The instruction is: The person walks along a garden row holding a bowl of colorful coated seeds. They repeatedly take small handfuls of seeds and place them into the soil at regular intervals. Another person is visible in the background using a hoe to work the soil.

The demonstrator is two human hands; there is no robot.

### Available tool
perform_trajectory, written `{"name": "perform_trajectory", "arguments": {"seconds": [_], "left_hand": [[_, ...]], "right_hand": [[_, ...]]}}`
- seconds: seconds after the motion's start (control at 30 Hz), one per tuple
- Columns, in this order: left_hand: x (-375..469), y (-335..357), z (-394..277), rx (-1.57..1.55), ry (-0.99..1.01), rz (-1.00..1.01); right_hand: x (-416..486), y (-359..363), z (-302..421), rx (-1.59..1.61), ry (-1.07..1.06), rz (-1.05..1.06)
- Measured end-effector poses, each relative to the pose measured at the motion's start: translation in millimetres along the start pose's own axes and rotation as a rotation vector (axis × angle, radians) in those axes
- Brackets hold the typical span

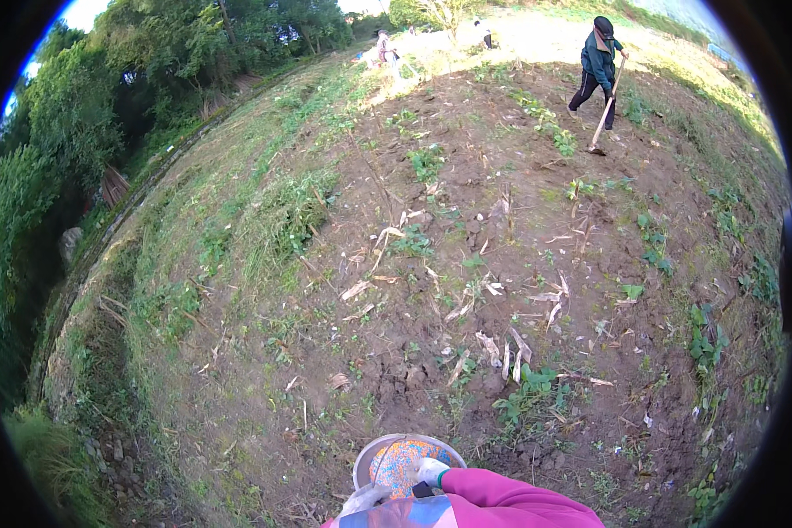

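A round metal bucket (pixel 363 460) with a thin handle is at the bottom of the head view, close against my body. Orange, blue and white granules (pixel 409 455) lie inside it. My right hand (pixel 429 471), in a white glove, reaches over the bucket's right side; its fingertips are at the granules, and whether it grips any is hidden. At the bucket's lower left rim is my left hand (pixel 367 496), also gloved in white, its fingers partly out of sight. A small dark object (pixel 422 490) shows just below my right hand.
Sloping soil with dry stalks (pixel 488 346), weeds and green plants (pixel 534 389) spreads ahead. A person (pixel 599 69) works with a long-handled hoe (pixel 608 109) at the upper right. More people (pixel 384 49) are far off. Trees and a narrow ditch edge line the left.
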State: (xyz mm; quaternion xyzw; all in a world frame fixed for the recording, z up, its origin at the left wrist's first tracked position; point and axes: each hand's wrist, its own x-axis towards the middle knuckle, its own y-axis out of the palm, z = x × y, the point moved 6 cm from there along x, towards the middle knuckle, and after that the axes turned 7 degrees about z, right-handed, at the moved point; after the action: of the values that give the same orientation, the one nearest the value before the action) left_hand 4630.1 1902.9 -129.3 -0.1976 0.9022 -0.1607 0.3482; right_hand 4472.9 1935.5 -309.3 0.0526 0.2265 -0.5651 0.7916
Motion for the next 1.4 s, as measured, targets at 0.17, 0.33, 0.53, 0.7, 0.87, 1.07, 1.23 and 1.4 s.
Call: {"name": "perform_trajectory", "arguments": {"seconds": [0.17, 0.33, 0.53, 0.7, 0.87, 1.07, 1.23, 1.4], "left_hand": [[-13.2, 3.0, -33.2, -0.415, -0.300, -0.104], [-35.9, 8.5, -22.4, -0.622, -0.198, -0.210], [-66.6, 21.4, -7.4, -0.902, -0.481, -0.300], [-85.7, 30.7, -5.1, -1.011, -0.566, -0.314], [-90.4, 37.6, -17.5, -1.079, -0.555, -0.356], [-73.0, 35.9, -32.5, -1.011, -0.532, -0.257], [-76.9, 43.6, -29.8, -1.164, -0.506, -0.244], [-83.6, 55.5, -22.2, -1.419, -0.411, -0.293]], "right_hand": [[-40.9, -26.9, 14.2, 0.879, 0.117, -0.042], [-83.7, -58.1, 24.5, 0.984, 0.136, -0.228], [-89.7, -112.5, -5.1, 1.263, 0.208, -0.475], [-66.9, -162.6, -71.7, 0.931, 0.488, -0.787], [-61.2, -139.8, -21.4, 0.275, 0.309, -0.661], [-52.7, 10.2, 56.1, -0.168, -0.099, 0.237], [-54.0, 66.4, 6.9, -0.717, 0.077, 0.413], [-49.4, 78.2, -5.5, -0.661, 0.048, 0.482]]}}
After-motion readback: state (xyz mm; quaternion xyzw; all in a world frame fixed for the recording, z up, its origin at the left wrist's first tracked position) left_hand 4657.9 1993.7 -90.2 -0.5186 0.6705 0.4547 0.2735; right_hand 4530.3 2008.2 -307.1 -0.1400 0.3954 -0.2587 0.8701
